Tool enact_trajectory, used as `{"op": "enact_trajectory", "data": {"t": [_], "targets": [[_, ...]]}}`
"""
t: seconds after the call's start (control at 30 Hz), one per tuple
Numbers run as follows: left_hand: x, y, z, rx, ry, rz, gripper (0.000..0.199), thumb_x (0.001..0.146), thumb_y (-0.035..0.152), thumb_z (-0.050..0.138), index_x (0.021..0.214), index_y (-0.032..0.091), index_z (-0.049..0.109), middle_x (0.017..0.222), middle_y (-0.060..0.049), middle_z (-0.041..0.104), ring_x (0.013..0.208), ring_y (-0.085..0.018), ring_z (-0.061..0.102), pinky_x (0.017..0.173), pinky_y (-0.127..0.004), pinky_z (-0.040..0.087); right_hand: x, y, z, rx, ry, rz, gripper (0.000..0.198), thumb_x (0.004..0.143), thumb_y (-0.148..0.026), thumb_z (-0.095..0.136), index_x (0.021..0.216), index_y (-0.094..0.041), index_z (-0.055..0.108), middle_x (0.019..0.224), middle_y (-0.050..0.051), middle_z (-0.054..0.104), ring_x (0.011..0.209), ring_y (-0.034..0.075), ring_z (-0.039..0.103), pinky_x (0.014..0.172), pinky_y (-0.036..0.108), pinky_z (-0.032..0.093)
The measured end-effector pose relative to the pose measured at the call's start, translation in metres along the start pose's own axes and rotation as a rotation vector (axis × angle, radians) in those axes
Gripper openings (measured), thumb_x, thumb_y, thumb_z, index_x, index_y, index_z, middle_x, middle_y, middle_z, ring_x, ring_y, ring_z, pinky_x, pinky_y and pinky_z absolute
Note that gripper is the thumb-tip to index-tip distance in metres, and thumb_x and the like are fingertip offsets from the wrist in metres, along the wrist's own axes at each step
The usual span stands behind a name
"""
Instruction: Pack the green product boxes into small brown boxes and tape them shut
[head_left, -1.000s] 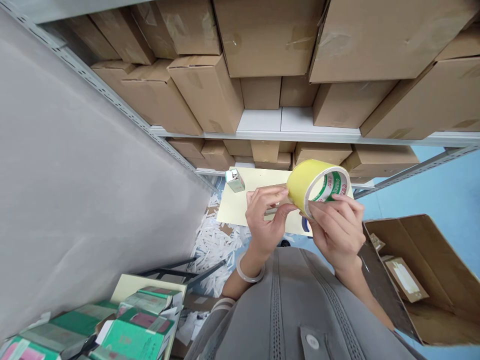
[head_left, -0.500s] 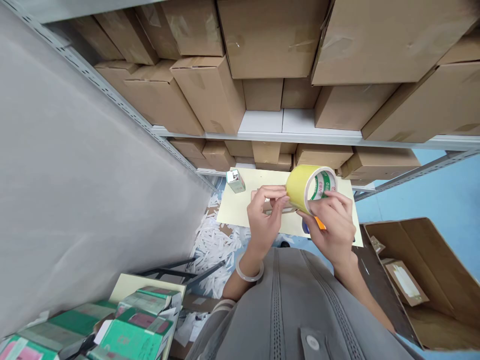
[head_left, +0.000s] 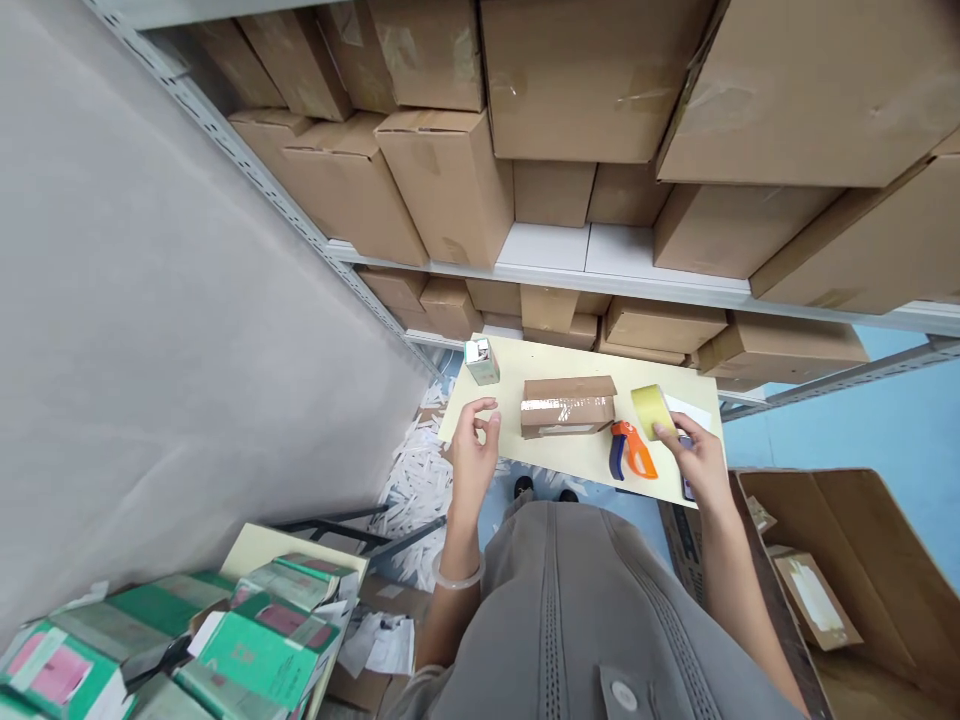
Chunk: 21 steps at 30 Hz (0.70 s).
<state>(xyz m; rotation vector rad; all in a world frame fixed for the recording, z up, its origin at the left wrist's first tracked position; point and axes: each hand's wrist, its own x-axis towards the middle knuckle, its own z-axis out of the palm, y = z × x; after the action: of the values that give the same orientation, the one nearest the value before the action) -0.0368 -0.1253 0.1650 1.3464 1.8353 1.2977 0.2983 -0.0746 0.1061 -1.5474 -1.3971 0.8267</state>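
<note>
My right hand [head_left: 701,462] grips a roll of yellow tape [head_left: 649,410] by its right side, over the right part of the pale tabletop [head_left: 510,440]. Loosely curled, my left hand [head_left: 475,445] is at the table's left front edge, its thumb and fingers apart and nothing visible between them. Between the hands lies a small cardboard box [head_left: 568,408] with shiny tape across it. To the box's right, just below the tape roll, is an orange and blue tape dispenser [head_left: 634,452]. Partly behind my right hand, a phone-like dark object [head_left: 686,470] shows.
A small green and white carton [head_left: 481,362] stands at the table's back left. Shelves of cardboard boxes [head_left: 551,310] rise behind. An open large carton [head_left: 840,560] is at right, green boxes [head_left: 255,650] at lower left, and paper strips [head_left: 420,490] on the floor.
My hands have separated, the left moving left and down. My right hand has carried the tape roll right and lower, away from my left fingers. The cardboard box and dispenser now show fully.
</note>
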Motion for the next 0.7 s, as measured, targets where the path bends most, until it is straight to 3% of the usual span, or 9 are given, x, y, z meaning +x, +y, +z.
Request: {"op": "enact_trajectory", "data": {"t": [0.1, 0.17, 0.27, 0.33, 0.43, 0.6, 0.7], "targets": [[-0.002, 0.014, 0.009, -0.001, -0.086, 0.114, 0.026, 0.097, 0.032, 0.054, 0.12, 0.021, 0.06, 0.122, -0.009, 0.065, 0.079, -0.013, 0.061, 0.08, -0.029, 0.051, -0.01, -0.026, 0.017, 0.216, -0.163, -0.012, 0.033, 0.083, -0.047, 0.071, 0.104, -0.021, 0.072, 0.1, 0.004, 0.073, 0.092, 0.022, 0.065, 0.084, 0.035, 0.05], [-0.001, 0.027, 0.017, -0.006, -0.156, 0.218, 0.034, 0.098, 0.035, 0.054, 0.13, 0.024, 0.057, 0.133, -0.011, 0.06, 0.096, -0.017, 0.065, 0.088, -0.033, 0.052, -0.01, -0.045, 0.025, 0.329, -0.247, -0.066, 0.03, 0.083, -0.043, 0.073, 0.103, -0.022, 0.071, 0.099, 0.003, 0.071, 0.09, 0.02, 0.065, 0.08, 0.031, 0.051], [0.002, 0.046, 0.03, -0.006, -0.256, 0.39, 0.046, 0.098, 0.04, 0.055, 0.142, 0.03, 0.049, 0.149, -0.01, 0.05, 0.131, -0.025, 0.054, 0.105, -0.044, 0.048, -0.007, -0.067, 0.032, 0.434, -0.357, -0.134, 0.022, 0.083, -0.04, 0.074, 0.096, -0.022, 0.072, 0.097, 0.004, 0.069, 0.088, 0.019, 0.065, 0.078, 0.029, 0.052], [0.003, 0.054, 0.037, -0.002, -0.302, 0.469, 0.049, 0.098, 0.041, 0.055, 0.145, 0.031, 0.046, 0.153, -0.009, 0.048, 0.14, -0.026, 0.047, 0.111, -0.048, 0.044, -0.007, -0.075, 0.034, 0.459, -0.413, -0.171, 0.02, 0.083, -0.039, 0.074, 0.093, -0.022, 0.072, 0.097, 0.004, 0.068, 0.088, 0.019, 0.064, 0.078, 0.03, 0.052], [-0.001, 0.059, 0.047, -0.004, -0.263, 0.492, 0.043, 0.098, 0.038, 0.055, 0.14, 0.03, 0.051, 0.147, -0.008, 0.055, 0.135, -0.024, 0.052, 0.11, -0.047, 0.045, -0.009, -0.08, 0.04, 0.442, -0.434, -0.186, 0.022, 0.083, -0.04, 0.074, 0.095, -0.022, 0.072, 0.096, 0.004, 0.068, 0.086, 0.019, 0.062, 0.078, 0.031, 0.052], [-0.01, 0.051, 0.057, -0.027, -0.073, 0.433, 0.019, 0.099, 0.026, 0.052, 0.111, 0.023, 0.067, 0.123, -0.008, 0.069, 0.118, -0.021, 0.063, 0.101, -0.041, 0.05, -0.018, -0.072, 0.059, 0.327, -0.339, -0.159, 0.032, 0.082, -0.047, 0.072, 0.1, -0.021, 0.071, 0.095, 0.003, 0.07, 0.087, 0.018, 0.062, 0.08, 0.032, 0.052], [-0.012, 0.045, 0.06, -0.021, -0.096, 0.383, 0.02, 0.101, 0.024, 0.049, 0.105, 0.022, 0.069, 0.116, -0.007, 0.071, 0.113, -0.02, 0.065, 0.097, -0.039, 0.051, -0.014, -0.062, 0.072, 0.235, -0.284, -0.186, 0.034, 0.083, -0.05, 0.07, 0.101, -0.021, 0.072, 0.099, 0.004, 0.071, 0.092, 0.02, 0.064, 0.083, 0.035, 0.052]]}}
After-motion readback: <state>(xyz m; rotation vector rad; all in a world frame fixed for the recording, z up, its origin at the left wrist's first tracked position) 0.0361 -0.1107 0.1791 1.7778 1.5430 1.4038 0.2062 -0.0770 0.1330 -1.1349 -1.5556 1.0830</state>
